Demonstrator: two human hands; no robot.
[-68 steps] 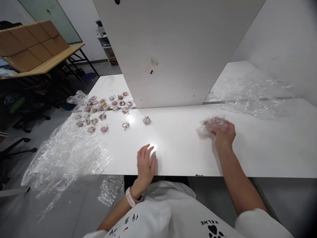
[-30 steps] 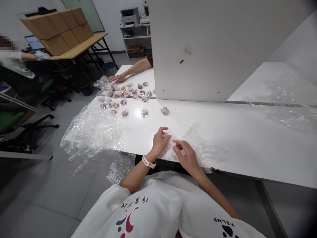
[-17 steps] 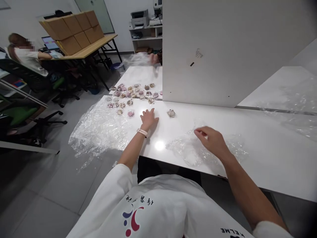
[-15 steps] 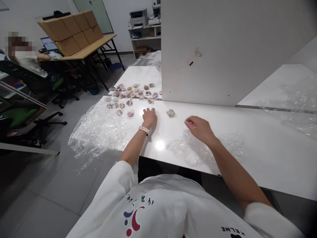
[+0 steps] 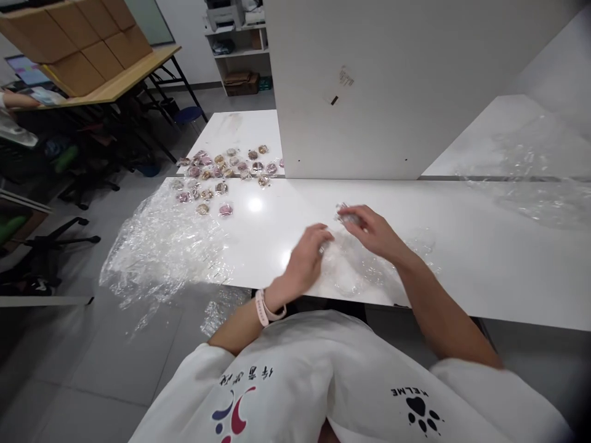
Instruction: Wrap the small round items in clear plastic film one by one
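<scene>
My right hand is above the white table, fingers pinched on a small plastic-wrapped piece that sticks out past the fingertips. Lower and to its left, my left hand has its fingers curled, with a shiny bit showing under them that I cannot make out. Beneath and between the two hands lies crumpled clear plastic film. At the far left of the table several small round wrapped pieces, such as a pink one and a yellowish one, lie scattered in clear wrappers.
A heap of clear plastic film hangs over the table's left edge. The white upright panel rises behind the table, with more film at right. Beyond are a desk with cardboard boxes, a blue stool and a person's arm.
The wrapped piece that lay alone mid-table is gone from there; my right hand now holds a similar one. My left hand has drawn back toward me and rightward. The view has shifted to the right.
</scene>
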